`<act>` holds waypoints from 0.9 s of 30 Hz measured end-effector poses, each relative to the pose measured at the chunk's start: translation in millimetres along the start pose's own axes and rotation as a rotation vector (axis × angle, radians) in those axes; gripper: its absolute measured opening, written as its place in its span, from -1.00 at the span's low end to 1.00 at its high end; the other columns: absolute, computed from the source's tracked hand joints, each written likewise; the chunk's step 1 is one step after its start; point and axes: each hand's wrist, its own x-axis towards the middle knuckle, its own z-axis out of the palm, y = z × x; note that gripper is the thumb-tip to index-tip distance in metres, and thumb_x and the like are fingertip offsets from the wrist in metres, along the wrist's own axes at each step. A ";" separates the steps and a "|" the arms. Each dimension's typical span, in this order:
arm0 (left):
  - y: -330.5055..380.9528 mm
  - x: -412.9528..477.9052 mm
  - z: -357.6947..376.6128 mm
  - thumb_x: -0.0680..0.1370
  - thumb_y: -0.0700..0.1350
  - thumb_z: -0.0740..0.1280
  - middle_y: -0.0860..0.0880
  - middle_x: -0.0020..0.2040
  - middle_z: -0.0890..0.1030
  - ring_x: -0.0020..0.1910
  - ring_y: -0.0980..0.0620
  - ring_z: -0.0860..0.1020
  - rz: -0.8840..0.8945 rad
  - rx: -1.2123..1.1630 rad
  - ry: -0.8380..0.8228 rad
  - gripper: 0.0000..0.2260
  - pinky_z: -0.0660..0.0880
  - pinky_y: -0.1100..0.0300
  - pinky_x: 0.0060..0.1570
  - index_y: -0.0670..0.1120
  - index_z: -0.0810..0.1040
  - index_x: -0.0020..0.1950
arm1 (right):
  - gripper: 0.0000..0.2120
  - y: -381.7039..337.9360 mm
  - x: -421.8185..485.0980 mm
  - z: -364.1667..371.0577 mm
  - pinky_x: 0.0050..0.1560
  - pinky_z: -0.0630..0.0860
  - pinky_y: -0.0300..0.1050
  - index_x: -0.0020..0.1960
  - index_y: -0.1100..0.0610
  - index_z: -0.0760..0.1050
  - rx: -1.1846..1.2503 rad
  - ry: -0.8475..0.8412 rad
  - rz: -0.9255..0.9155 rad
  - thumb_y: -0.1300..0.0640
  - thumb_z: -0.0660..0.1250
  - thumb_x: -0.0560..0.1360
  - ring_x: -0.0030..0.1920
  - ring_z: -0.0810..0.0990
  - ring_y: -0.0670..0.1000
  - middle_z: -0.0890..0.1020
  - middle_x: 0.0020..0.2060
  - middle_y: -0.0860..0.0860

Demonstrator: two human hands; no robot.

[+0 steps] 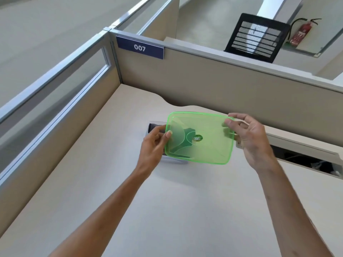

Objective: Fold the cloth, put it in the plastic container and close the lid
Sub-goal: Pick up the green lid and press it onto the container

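A translucent green lid (207, 143) hangs in the air over the desk, held flat between both hands. My left hand (153, 145) pinches its left edge and my right hand (248, 138) grips its right edge. Beneath the lid's left part stands the clear plastic container (155, 124), mostly hidden by the lid. A dark cloth (153, 127) lies inside it and shows through the lid as a dark shape.
The beige desk (167, 201) is bounded by cubicle partitions at left and back, one with a blue "007" sign (139, 47). A cable slot (306, 160) opens in the desk at right. A black mesh chair back (257, 38) stands beyond the partition.
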 end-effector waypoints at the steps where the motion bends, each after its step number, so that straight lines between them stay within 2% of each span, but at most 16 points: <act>1: 0.4 2.2 -6.6 0.78 -0.13 0.36 -0.29 0.10 0.77 0.02 -0.20 0.73 -0.018 -0.024 0.003 -0.80 0.76 -0.23 0.07 -0.15 0.67 0.36 | -0.69 9.3 1.9 5.2 0.06 0.64 -0.09 0.32 0.25 0.62 0.035 0.011 0.046 0.25 0.54 0.60 -0.10 0.72 0.05 0.78 -0.03 0.11; 3: 1.9 7.5 -19.7 0.78 -0.13 0.36 -0.23 0.10 0.80 -0.01 -0.12 0.75 -0.069 -0.076 0.019 -0.83 0.79 -0.08 -0.10 -0.12 0.69 0.32 | -0.74 29.0 5.1 17.9 0.25 0.58 0.12 0.28 0.28 0.61 0.029 0.009 0.126 0.32 0.50 0.61 0.05 0.67 0.15 0.73 0.06 0.21; 4: 2.9 10.6 -26.0 0.78 -0.12 0.37 -0.18 0.06 0.81 -0.03 -0.07 0.75 -0.098 -0.080 0.046 -0.83 0.77 0.04 -0.18 -0.09 0.69 0.32 | -0.76 38.6 6.1 25.9 0.25 0.58 0.14 0.27 0.30 0.62 -0.003 -0.001 0.161 0.34 0.49 0.62 0.08 0.65 0.16 0.71 0.06 0.23; 6: 2.6 17.3 -38.0 0.77 -0.08 0.39 -0.15 0.05 0.81 -0.06 -0.05 0.75 -0.139 -0.010 0.123 -0.78 0.70 0.17 -0.23 -0.08 0.66 0.40 | -0.79 54.2 8.6 43.2 0.09 0.67 0.02 0.25 0.33 0.64 -0.094 -0.010 0.214 0.33 0.48 0.62 0.02 0.64 0.15 0.69 0.00 0.20; 8: -2.0 25.2 -48.6 0.75 -0.04 0.42 -0.16 0.06 0.80 -0.03 -0.11 0.75 -0.130 0.150 0.202 -0.73 0.69 0.08 -0.12 -0.09 0.64 0.43 | -0.78 65.9 12.8 58.7 -0.11 0.73 -0.06 0.24 0.30 0.67 -0.190 0.007 0.230 0.26 0.52 0.62 -0.09 0.66 0.13 0.69 -0.07 0.18; 9: -3.4 27.8 -52.4 0.75 -0.01 0.42 -0.15 0.08 0.80 -0.01 -0.14 0.75 -0.111 0.253 0.236 -0.72 0.70 0.01 -0.04 -0.09 0.64 0.41 | -0.79 70.3 15.0 64.5 -0.10 0.75 -0.01 0.22 0.27 0.69 -0.241 0.021 0.222 0.23 0.53 0.61 -0.12 0.68 0.12 0.70 -0.09 0.16; 11: -6.8 30.9 -56.8 0.73 0.04 0.43 -0.10 0.15 0.78 -0.02 -0.11 0.73 -0.081 0.451 0.281 -0.72 0.69 -0.06 0.08 -0.07 0.66 0.38 | -0.82 78.4 19.7 73.6 -0.02 0.77 0.07 0.18 0.19 0.73 -0.365 0.055 0.193 0.17 0.55 0.60 -0.16 0.69 0.12 0.71 -0.17 0.09; 13: -11.0 31.6 -57.8 0.74 0.09 0.40 -0.06 0.25 0.73 -0.03 -0.07 0.72 -0.064 0.592 0.298 -0.69 0.65 -0.06 0.12 -0.06 0.67 0.38 | -0.81 83.9 23.0 80.6 0.04 0.76 0.12 0.15 0.17 0.74 -0.511 0.066 0.171 0.11 0.55 0.59 -0.16 0.72 0.14 0.70 -0.23 0.02; 15: -16.3 32.8 -56.8 0.75 0.11 0.37 -0.06 0.31 0.68 -0.03 -0.07 0.73 -0.051 0.693 0.305 -0.67 0.57 0.00 0.09 -0.04 0.65 0.42 | -0.74 87.0 23.9 86.5 0.17 0.72 0.23 0.19 0.17 0.73 -0.630 0.054 0.181 0.05 0.54 0.59 -0.01 0.77 0.24 0.75 -0.15 0.07; 17: -20.8 34.2 -54.0 0.77 0.13 0.33 -0.06 0.35 0.65 0.01 -0.11 0.74 -0.059 0.740 0.299 -0.64 0.49 0.04 0.07 -0.02 0.64 0.46 | -0.62 88.6 24.0 89.7 0.29 0.65 0.22 0.32 0.18 0.68 -0.720 0.067 0.195 0.00 0.54 0.59 0.11 0.76 0.28 0.79 0.02 0.13; 19: -22.6 35.5 -50.1 0.78 0.15 0.30 -0.06 0.37 0.65 0.09 -0.16 0.74 -0.067 0.762 0.293 -0.62 0.47 0.04 0.06 -0.02 0.63 0.49 | -0.57 90.6 22.8 89.9 0.31 0.61 0.13 0.38 0.18 0.65 -0.778 0.088 0.188 -0.03 0.53 0.60 0.15 0.75 0.27 0.79 0.09 0.15; 24: -27.6 37.4 -48.1 0.77 0.13 0.31 -0.03 0.35 0.67 0.16 -0.20 0.72 -0.083 0.763 0.312 -0.63 0.47 0.03 0.10 -0.03 0.65 0.49 | -0.73 93.4 19.4 90.0 0.22 0.65 0.13 0.21 0.16 0.71 -0.765 0.094 0.184 0.02 0.53 0.60 0.04 0.76 0.27 0.78 -0.06 0.11; 27: -30.6 36.3 -52.1 0.75 0.08 0.36 -0.05 0.33 0.70 0.23 -0.18 0.70 -0.117 0.685 0.306 -0.63 0.52 -0.05 0.28 -0.06 0.65 0.49 | -0.78 93.3 16.3 90.0 0.19 0.65 0.14 0.18 0.16 0.72 -0.747 0.078 0.176 0.06 0.52 0.60 0.01 0.75 0.27 0.78 -0.10 0.12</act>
